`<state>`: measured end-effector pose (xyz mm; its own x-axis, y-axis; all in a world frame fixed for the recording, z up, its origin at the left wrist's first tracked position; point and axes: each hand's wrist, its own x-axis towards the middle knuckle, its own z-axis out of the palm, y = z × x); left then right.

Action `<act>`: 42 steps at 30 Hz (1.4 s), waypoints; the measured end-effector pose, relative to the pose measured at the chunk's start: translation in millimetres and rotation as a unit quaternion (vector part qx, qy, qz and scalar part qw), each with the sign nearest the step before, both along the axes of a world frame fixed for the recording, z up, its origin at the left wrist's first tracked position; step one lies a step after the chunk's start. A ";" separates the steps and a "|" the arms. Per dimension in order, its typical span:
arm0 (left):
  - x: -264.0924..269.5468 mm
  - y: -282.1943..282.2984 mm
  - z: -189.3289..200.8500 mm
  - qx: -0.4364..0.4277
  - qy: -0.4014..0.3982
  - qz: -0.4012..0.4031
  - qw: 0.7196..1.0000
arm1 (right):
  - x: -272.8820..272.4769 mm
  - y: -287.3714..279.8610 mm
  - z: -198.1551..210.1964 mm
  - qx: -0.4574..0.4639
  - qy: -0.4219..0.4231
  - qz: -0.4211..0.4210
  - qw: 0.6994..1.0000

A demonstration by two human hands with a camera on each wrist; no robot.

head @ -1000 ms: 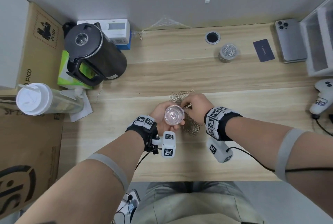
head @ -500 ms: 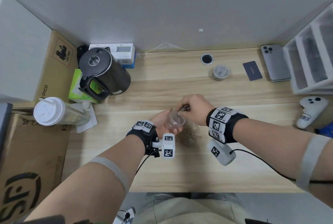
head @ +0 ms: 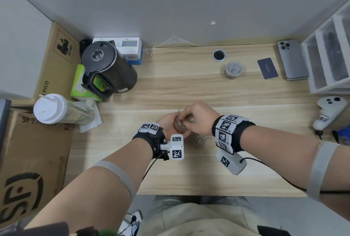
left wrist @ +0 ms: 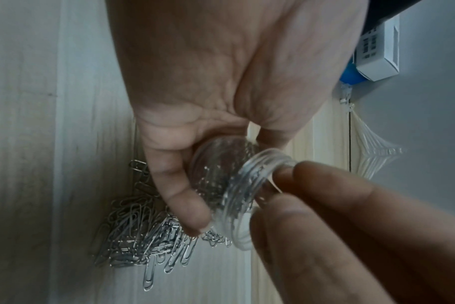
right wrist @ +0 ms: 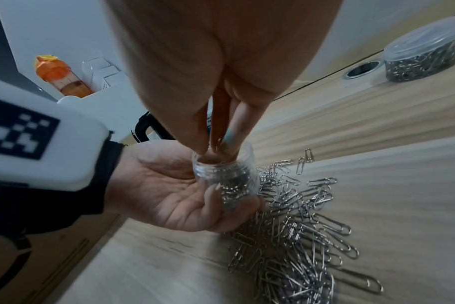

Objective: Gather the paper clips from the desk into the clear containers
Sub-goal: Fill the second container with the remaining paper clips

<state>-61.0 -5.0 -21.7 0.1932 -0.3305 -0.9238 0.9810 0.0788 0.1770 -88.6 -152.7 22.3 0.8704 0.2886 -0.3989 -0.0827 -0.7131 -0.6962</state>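
My left hand [head: 167,122] grips a small clear jar [head: 180,126] just above the desk, its mouth tilted toward my right hand. The jar [right wrist: 226,176] is partly filled with paper clips. My right hand [head: 197,118] has its bunched fingertips [right wrist: 229,142] at the jar's mouth [left wrist: 247,185], pinching a few clips. A loose pile of silver paper clips [right wrist: 299,236] lies on the desk under and right of the jar, and shows in the head view as the pile [head: 198,140]. A second clear container [head: 233,69], lidded and full of clips, stands at the back right.
A black kettle [head: 108,68] and a lidded cup [head: 51,108] are at the left, beside cardboard boxes. At the back right are a cable hole [head: 219,55], a dark card [head: 267,68], a phone [head: 292,63] and white drawers [head: 333,51]. A white controller [head: 329,110] lies at the right edge.
My right hand has come up from the pile with clips and moved over the jar's mouth. My left hand has tilted the jar toward it.
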 end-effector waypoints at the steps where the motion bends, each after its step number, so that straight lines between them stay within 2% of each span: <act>1: -0.2 0.9 0.4 0.002 -0.002 -0.004 1.000 | -0.4 0.1 1.5 0.009 0.003 0.000 1.000; 4: 0.9 5.6 0.1 0.004 -0.003 -0.025 1.000 | -0.2 -1.1 8.4 0.034 -0.001 -0.024 0.999; 7: 2.9 18.5 -2.8 0.001 -0.025 -0.021 0.999 | 5.4 -5.5 10.8 0.014 -0.052 -0.068 0.996; 9: 3.9 32.9 -5.2 -0.006 -0.031 -0.006 0.999 | 12.0 -13.3 1.0 -0.023 -0.057 -0.084 0.995; 14: 1.6 76.9 -13.5 0.014 -0.033 0.043 0.998 | 19.8 -29.7 -33.6 -0.196 0.030 -0.055 0.979; 16: -1.1 85.9 -16.1 0.013 -0.048 0.059 0.997 | 18.0 -30.7 -43.1 -0.216 0.026 -0.076 0.973; 20: -4.6 83.7 -24.1 0.006 -0.052 0.065 0.997 | 16.5 -22.2 -57.4 -0.186 0.001 -0.072 0.980; 26: 1.7 48.4 -32.5 -0.022 -0.072 -0.009 0.997 | 24.4 6.4 -68.0 -0.130 -0.024 0.034 0.991; 29: 7.5 33.8 -30.8 -0.026 -0.068 -0.056 0.996 | 20.7 15.0 -71.8 -0.103 -0.030 0.062 0.992; 35: 14.8 33.3 -24.9 -0.025 -0.052 -0.139 0.989 | 7.2 -2.0 -71.3 -0.086 -0.010 0.110 0.990; 38: 15.4 33.9 -21.7 -0.031 -0.053 -0.138 0.989 | 2.2 -22.5 -65.2 -0.096 -0.018 0.046 0.994; 40: 17.4 34.0 -18.3 -0.041 -0.061 -0.125 0.989 | -1.3 -45.8 -62.6 -0.126 -0.022 -0.045 0.991; 42: 20.0 33.0 -13.2 -0.032 -0.066 -0.104 0.992 | -7.6 -76.6 -59.3 -0.174 -0.009 -0.139 0.975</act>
